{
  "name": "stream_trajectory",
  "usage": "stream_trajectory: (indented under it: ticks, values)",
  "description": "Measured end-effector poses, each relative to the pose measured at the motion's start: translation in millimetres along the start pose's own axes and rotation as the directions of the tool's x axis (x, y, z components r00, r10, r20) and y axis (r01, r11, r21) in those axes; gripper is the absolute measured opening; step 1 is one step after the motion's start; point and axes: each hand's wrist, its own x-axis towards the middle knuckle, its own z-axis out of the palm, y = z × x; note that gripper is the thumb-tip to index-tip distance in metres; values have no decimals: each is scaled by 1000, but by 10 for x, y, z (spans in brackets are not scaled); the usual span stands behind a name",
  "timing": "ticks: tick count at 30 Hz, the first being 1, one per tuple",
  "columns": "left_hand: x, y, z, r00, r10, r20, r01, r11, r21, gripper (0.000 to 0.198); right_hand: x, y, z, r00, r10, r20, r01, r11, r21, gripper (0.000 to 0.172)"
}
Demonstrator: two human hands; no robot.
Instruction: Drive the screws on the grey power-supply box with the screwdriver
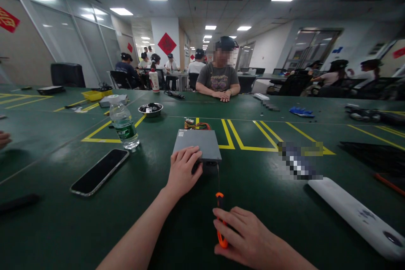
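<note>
A grey metal computer power supply (pixel 202 141) lies flat on the green table in front of me, its bundle of coloured wires (pixel 198 124) at the far side. My left hand (pixel 186 168) grips its near left corner, fingers over the top and thumb against the near face. In my right hand (pixel 238 232) is an orange and black screwdriver (pixel 222 238), held by the handle between fingers and thumb. Its thin shaft points away from me and reaches the near right corner of the power supply. Whether the tip sits in a screw cannot be made out.
Left of the power supply stand a water bottle (pixel 122 124) and a phone (pixel 100 172); beyond is a metal bowl (pixel 151 110) of small dark parts. A long white device (pixel 354 215) lies at right. Across the table sits a person (pixel 218 78). Another person's hand (pixel 4 139) shows at far left.
</note>
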Motion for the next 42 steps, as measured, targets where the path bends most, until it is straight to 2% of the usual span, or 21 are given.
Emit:
stream_trajectory:
  ticks: [5, 10, 17, 22, 29, 36, 42]
  values:
    - [0, 0, 3, 1000, -6, 8, 6, 1000, -11, 25, -6, 8, 7, 999, 42, -7, -42, 999, -9, 34]
    - [4, 0, -6, 1000, 0, 15, 0, 1000, -14, 25, 48, -5, -64, 999, -38, 26, 39, 999, -35, 23]
    - [3, -1, -7, 1000, 7, 6, -7, 1000, -5, 25, 5, -19, -107, 1000, 11, 26, -11, 1000, 18, 23]
    - [-2, -12, 8, 1000, 4, 7, -4, 1000, -2, 25, 6, -17, -28, 988, -50, -144, 48, 999, -22, 17]
    - [-6, -14, 14, 1000, 6, -1, -6, 1000, -1, 25, 9, -10, -60, 971, -80, -226, 79, 997, -14, 16]
    - [-5, -9, -2, 1000, 6, 14, -6, 1000, 2, 24, 104, -28, -65, 987, -92, -135, 98, 994, 39, 19]
    - [-2, -6, -3, 1000, 6, 12, -6, 1000, 1, 25, 128, -8, -37, 986, -88, -144, 94, 995, 32, 18]
